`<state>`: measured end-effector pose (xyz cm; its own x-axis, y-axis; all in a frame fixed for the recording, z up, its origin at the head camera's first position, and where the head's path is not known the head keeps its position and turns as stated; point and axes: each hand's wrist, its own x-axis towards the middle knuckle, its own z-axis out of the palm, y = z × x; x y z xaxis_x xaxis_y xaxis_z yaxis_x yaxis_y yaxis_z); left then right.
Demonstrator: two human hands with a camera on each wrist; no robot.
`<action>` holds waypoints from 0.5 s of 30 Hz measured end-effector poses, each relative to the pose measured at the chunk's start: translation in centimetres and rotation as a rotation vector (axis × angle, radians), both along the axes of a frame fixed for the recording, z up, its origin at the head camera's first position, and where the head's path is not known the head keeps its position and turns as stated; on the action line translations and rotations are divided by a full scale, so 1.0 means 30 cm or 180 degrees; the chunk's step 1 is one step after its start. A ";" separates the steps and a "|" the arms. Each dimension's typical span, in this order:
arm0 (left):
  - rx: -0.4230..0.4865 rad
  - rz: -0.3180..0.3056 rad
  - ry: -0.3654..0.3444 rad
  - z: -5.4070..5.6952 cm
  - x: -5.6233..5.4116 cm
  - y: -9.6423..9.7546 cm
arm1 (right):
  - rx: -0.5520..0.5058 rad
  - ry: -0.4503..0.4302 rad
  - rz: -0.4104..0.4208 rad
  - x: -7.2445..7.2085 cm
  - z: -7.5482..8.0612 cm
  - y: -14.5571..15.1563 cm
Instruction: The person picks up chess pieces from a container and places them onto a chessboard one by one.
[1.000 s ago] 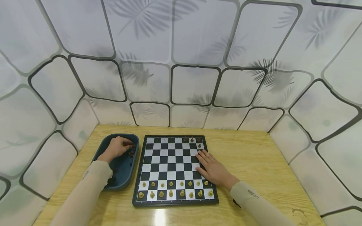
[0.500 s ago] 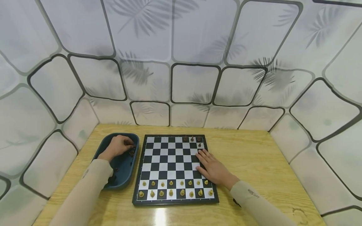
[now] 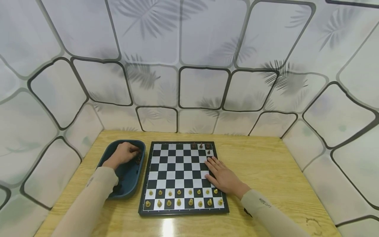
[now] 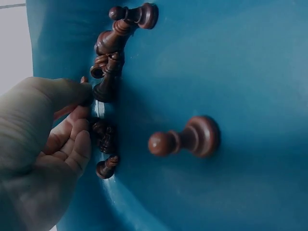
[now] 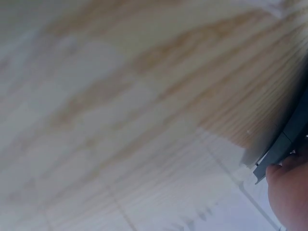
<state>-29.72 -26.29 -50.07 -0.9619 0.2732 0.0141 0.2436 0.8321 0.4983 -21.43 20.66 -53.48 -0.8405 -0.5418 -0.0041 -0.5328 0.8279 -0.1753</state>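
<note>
Little had changed since the earlier frame: the left hand [image 3: 121, 154] was in the blue bin [image 3: 130, 181] at lower left, fingers narrowed among brown chess pieces [image 4: 111, 41]; whether it gripped one I couldn't tell. A brown pawn [image 4: 201, 136] lay nearer the left-wrist view's centre. The right hand [image 3: 222, 177] rested flat, fingers extended, on the chessboard [image 3: 175, 176] at lower centre.

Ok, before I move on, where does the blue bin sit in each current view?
Head: the blue bin is lower left, beside the chessboard, partly covered by the left arm.
Left wrist: its inside fills most of the picture, running to the right edge.
Right wrist: not in it.
Shared landmark: the left hand, inside the bin in both the head and left wrist views.
</note>
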 end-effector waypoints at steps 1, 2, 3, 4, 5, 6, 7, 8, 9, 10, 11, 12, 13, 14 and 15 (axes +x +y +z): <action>0.0032 0.0036 -0.0027 0.002 0.002 -0.002 | 0.0003 0.0006 0.0002 -0.001 -0.001 0.000; 0.0055 0.0044 -0.0042 0.004 0.004 -0.003 | 0.0019 0.0014 -0.0001 -0.002 -0.001 0.001; 0.0076 0.0047 -0.0045 0.005 0.005 -0.005 | 0.0021 0.0029 -0.0002 -0.003 -0.003 0.001; 0.0092 0.0041 -0.0035 0.007 0.006 -0.006 | 0.0031 0.0033 -0.0006 -0.004 -0.004 0.002; 0.0112 0.0043 -0.0024 0.008 0.008 -0.007 | 0.0042 0.0029 -0.0009 -0.006 -0.005 0.003; 0.0112 0.0038 -0.0006 0.008 0.009 -0.008 | 0.0047 0.0028 -0.0008 -0.006 -0.006 0.003; 0.0121 0.0037 0.0011 0.010 0.012 -0.008 | 0.0044 0.0027 -0.0004 -0.007 -0.006 0.003; 0.0120 0.0033 0.0039 0.012 0.015 -0.009 | 0.0040 0.0023 -0.0003 -0.007 -0.006 0.003; 0.0117 0.0037 0.0060 0.014 0.019 -0.008 | 0.0031 0.0015 0.0002 -0.007 -0.006 0.003; 0.0116 0.0045 0.0073 0.016 0.023 -0.008 | 0.0029 0.0004 0.0003 -0.007 -0.006 0.003; 0.0115 0.0056 0.0080 0.019 0.029 -0.007 | 0.0019 0.0005 0.0007 -0.007 -0.005 0.002; 0.0112 0.0066 0.0080 0.023 0.035 -0.007 | 0.0013 0.0007 0.0010 -0.006 -0.005 0.001; 0.0107 0.0075 0.0088 0.026 0.040 -0.007 | 0.0016 0.0009 0.0008 -0.005 -0.005 0.001; 0.0107 0.0090 0.0087 0.028 0.045 -0.007 | 0.0018 0.0011 0.0007 -0.004 -0.004 0.001; 0.0109 0.0107 0.0077 0.029 0.049 -0.007 | 0.0023 0.0011 0.0006 -0.003 -0.003 0.000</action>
<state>-28.25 -26.51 -49.19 -0.9698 0.2396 0.0463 0.2281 0.8227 0.5208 -21.53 20.67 -53.57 -0.8395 -0.5433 -0.0052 -0.5349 0.8282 -0.1676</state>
